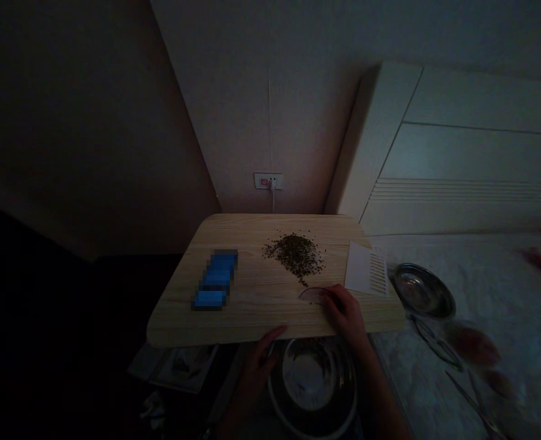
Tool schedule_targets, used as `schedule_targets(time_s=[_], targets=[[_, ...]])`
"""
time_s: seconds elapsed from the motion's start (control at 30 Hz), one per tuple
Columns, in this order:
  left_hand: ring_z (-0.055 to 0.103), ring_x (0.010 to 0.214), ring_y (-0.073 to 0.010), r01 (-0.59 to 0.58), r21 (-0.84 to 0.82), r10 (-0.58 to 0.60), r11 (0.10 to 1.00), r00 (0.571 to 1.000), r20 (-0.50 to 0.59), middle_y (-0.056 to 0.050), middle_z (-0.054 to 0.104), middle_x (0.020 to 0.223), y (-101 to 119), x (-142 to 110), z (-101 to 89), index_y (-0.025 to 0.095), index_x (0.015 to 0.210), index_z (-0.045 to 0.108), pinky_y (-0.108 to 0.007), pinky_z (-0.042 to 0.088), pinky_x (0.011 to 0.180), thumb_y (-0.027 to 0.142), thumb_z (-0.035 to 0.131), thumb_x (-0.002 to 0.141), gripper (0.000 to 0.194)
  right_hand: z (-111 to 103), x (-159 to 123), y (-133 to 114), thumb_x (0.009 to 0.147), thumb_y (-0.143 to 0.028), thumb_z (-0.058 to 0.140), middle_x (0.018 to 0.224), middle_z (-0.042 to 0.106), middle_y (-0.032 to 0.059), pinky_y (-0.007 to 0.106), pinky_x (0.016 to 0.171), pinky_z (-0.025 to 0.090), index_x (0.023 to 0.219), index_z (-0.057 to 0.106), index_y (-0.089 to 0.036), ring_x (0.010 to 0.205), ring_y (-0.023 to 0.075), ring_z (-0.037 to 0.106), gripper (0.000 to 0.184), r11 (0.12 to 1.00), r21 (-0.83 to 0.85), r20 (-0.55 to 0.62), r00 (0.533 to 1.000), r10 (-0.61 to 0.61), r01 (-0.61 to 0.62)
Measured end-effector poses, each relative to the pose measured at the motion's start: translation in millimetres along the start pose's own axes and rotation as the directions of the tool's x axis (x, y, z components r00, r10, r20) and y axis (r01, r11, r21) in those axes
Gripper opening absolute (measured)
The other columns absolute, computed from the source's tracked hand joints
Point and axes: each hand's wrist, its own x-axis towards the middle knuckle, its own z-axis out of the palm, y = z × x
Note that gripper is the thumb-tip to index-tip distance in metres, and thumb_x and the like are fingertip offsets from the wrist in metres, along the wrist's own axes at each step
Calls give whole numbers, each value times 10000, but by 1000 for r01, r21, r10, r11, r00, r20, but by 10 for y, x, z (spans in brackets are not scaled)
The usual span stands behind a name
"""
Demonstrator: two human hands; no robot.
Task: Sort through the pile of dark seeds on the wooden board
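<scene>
A loose pile of small dark seeds or grains point(296, 252) lies on a light wooden tabletop point(252, 318). My right hand point(343, 310) is closed on a thin, clear piece with a curved edge point(310, 294), held at the table surface just in front of the pile; its exact kind is too dim to tell. Below the table's front edge, my left hand point(257, 362) has its fingers apart, beside a metal bowl point(353, 391). Whether the left fingers touch the bowl's rim cannot be made out. Inside, the bowl looks shiny, with a darker band around the middle.
A blurred blue rectangle point(216, 278) is on the table's left part. At the right lies a white slotted comb-like card point(359, 269). A second metal bowl point(423, 290) and scissors-like tools point(435, 342) rest on the bed point(490, 275). A wall socket point(269, 181) holds a plug.
</scene>
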Motion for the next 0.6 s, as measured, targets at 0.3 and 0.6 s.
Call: schedule_targets(time_s=[0.3, 0.6], targets=[[474, 1202, -232, -10, -3, 10, 1000, 1000, -6, -28, 587, 1265, -55, 14, 24, 256, 1169, 592, -345, 330, 1023, 158, 523, 757, 428, -28, -9, -21, 819, -283, 531, 793, 620, 26, 266, 688, 430, 842, 628, -196, 747, 166, 559, 133, 998, 63, 206, 978, 17, -31], [458, 1218, -215, -17, -18, 17, 1000, 1000, 2, -17, 578, 1274, -29, -1, 22, 271, 1174, 584, -352, 303, 1048, 164, 514, 777, 417, -119, -40, 68, 769, -328, 594, 751, 615, 17, 254, 654, 436, 792, 627, -184, 725, 164, 560, 149, 930, 325, 257, 962, 91, -175]])
